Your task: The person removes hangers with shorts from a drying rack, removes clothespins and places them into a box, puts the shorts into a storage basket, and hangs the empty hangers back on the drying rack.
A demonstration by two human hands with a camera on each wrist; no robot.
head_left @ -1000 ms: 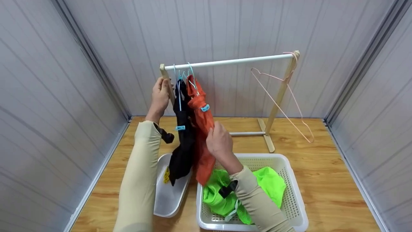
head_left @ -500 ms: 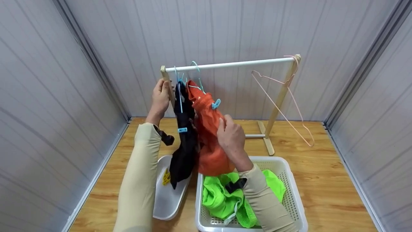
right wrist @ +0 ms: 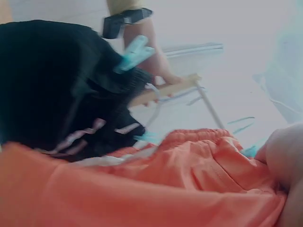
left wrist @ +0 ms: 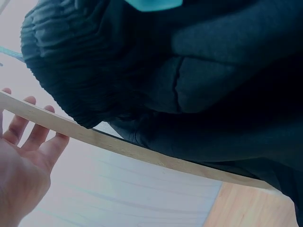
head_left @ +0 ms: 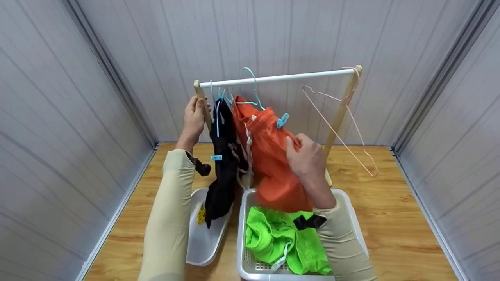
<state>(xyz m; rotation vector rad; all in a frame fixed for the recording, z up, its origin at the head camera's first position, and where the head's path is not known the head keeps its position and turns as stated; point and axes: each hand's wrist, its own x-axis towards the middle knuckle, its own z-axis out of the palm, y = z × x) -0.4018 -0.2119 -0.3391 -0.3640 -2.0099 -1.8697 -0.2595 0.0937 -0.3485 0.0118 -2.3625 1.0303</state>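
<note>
My left hand grips the left wooden post of a small clothes rack, fingers behind it. Orange shorts hang from the white rail on a light blue hanger, with a blue clothespin at the waistband. My right hand pinches the right edge of the shorts below that clothespin and holds the cloth spread out. Black shorts hang at the rail's left end, clipped with another blue clothespin. In the right wrist view the orange cloth fills the foreground.
A pink hanger hangs at the rail's right end. Below the shorts stands a white basket with bright green clothing. Left of it is a white tray with yellow clothespins. Grey panel walls enclose the wooden surface.
My right hand has moved right, drawing the orange shorts away from the black ones and turning them to face forward. Their hanger has swung round. The left hand stays on the post.
</note>
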